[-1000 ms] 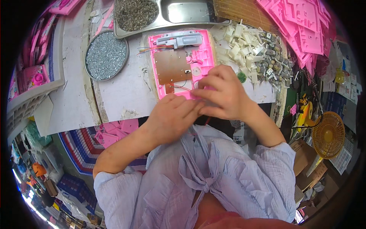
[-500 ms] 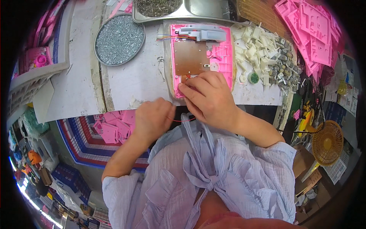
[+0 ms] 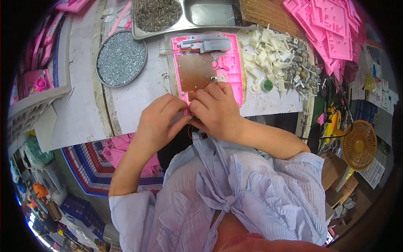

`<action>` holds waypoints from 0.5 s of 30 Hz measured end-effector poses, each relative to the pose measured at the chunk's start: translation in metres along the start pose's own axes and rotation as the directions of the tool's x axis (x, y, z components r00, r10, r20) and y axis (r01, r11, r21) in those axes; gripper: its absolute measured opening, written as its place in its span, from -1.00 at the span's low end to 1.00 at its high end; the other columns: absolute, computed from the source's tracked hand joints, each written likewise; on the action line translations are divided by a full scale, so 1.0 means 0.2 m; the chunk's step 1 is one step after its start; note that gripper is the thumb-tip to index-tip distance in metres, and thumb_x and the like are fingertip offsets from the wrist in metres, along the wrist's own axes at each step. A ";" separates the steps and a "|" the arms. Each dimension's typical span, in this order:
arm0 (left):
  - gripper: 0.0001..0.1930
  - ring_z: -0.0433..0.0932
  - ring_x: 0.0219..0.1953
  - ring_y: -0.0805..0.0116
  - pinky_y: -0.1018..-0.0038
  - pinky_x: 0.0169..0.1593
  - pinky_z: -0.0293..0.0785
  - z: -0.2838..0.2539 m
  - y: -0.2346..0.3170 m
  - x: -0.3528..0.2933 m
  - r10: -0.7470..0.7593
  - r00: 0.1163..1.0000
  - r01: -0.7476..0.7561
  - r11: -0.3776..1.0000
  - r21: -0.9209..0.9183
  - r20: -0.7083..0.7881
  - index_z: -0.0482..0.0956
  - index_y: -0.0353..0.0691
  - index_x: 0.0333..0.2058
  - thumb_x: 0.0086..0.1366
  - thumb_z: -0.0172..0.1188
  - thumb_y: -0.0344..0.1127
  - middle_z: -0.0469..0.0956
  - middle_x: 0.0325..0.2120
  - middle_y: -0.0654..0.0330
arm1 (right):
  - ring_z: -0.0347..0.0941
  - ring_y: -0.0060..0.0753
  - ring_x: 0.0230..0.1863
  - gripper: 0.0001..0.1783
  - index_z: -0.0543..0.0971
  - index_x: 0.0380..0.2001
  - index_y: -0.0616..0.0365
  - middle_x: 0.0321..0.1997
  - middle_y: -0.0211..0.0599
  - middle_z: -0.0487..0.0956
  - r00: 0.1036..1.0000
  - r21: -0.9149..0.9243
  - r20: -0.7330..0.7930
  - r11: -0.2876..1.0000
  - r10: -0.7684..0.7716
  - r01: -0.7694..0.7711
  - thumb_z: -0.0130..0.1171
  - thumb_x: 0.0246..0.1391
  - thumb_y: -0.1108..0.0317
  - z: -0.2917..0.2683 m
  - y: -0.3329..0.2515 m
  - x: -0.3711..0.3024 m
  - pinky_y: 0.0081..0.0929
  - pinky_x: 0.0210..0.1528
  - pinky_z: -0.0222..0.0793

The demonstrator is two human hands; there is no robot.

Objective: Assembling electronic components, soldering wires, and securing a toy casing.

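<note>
A pink plastic housing [image 3: 237, 73] lies on the table, its inner side up. In it sit a brown circuit board [image 3: 194, 70] and a grey plastic part [image 3: 216, 45], with thin coloured wires [image 3: 168, 52] sticking out to the left. At the near left corner my left hand [image 3: 160, 121] has thumb and forefinger brought together. My right hand [image 3: 219, 110] is curled over the near edge, its fingertips meeting those of the left. A thin red wire [image 3: 189, 132] hangs in a loop beneath the fingertips. What the right fingers pinch is hidden.
Left of the housing stands a round dish of silvery screws [image 3: 121, 59]. Behind is a metal tray [image 3: 184, 26] holding small dark parts. Cream plastic pieces [image 3: 268, 52] and small metallic parts [image 3: 299, 69] are heaped right. Pink panels [image 3: 331, 29] pile up far right; a basket [image 3: 90, 180] stands below left.
My left hand has moved up and right, from beside the table edge to the housing's corner, bringing the red wire along. My right hand has stayed at the near edge. The view has shifted slightly.
</note>
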State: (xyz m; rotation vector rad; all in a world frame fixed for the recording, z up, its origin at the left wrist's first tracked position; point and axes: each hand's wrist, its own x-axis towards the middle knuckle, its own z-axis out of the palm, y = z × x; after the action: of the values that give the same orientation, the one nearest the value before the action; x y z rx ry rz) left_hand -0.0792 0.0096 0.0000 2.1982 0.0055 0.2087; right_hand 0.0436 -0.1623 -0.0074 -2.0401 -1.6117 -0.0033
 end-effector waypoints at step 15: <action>-0.78 0.54 -0.43 0.09 0.23 -0.41 0.49 -0.03 -0.15 0.07 0.323 0.937 -0.325 0.946 -0.008 0.134 0.61 -0.17 -0.25 0.13 0.43 -0.36 0.48 -0.46 0.13 | 0.60 -0.54 -0.24 -0.78 0.71 -0.16 0.30 -0.27 -0.31 0.72 0.806 0.313 -0.137 0.797 0.576 -0.516 0.32 0.19 0.37 -0.98 1.10 0.31 -0.52 -0.12 0.51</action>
State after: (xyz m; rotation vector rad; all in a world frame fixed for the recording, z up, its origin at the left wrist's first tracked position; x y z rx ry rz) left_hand -0.0631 0.0330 -0.0189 2.2135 -0.4345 0.2439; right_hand 0.3219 -0.2163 0.0916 -2.1307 -0.7841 0.1735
